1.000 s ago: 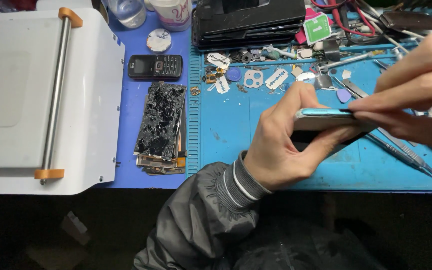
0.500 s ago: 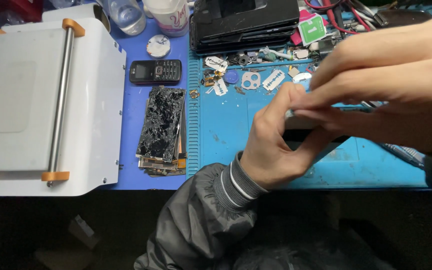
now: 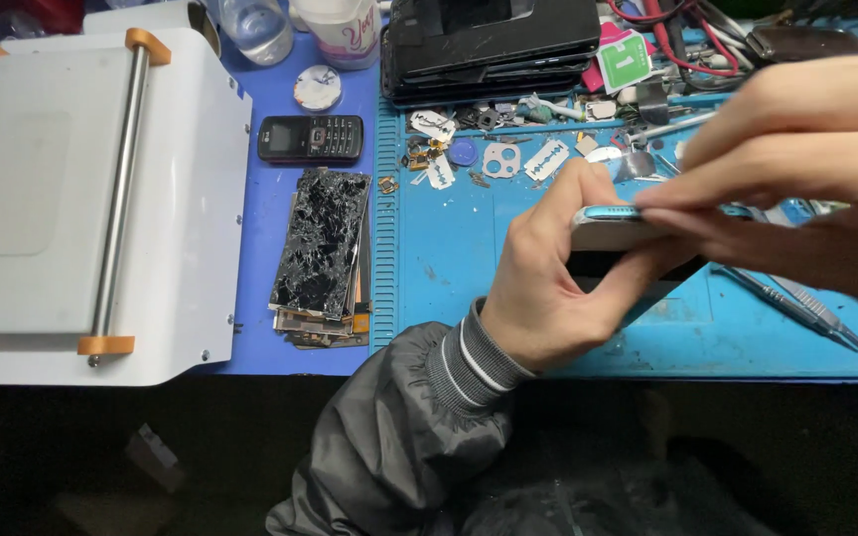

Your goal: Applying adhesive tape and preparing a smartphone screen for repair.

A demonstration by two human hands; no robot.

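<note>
Gripping blue-edged phone (image 3: 613, 220) edge-up at right centre of frame, left hand (image 3: 558, 283) clamps it; right hand (image 3: 796, 169) pinches its top edge, lower than before. Cracked screens (image 3: 322, 243) unmoved, centre-left.

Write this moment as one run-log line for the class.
left hand: grips phone on edge | right hand: fingertips on phone's top edge | mat: cracked screens lie left

A white machine (image 3: 71, 199) sits at nine o'clock; beside it, cracked screens (image 3: 322, 248) lie stacked below a small black phone (image 3: 310, 139). Tweezers (image 3: 796, 303) rest at three o'clock.
</note>
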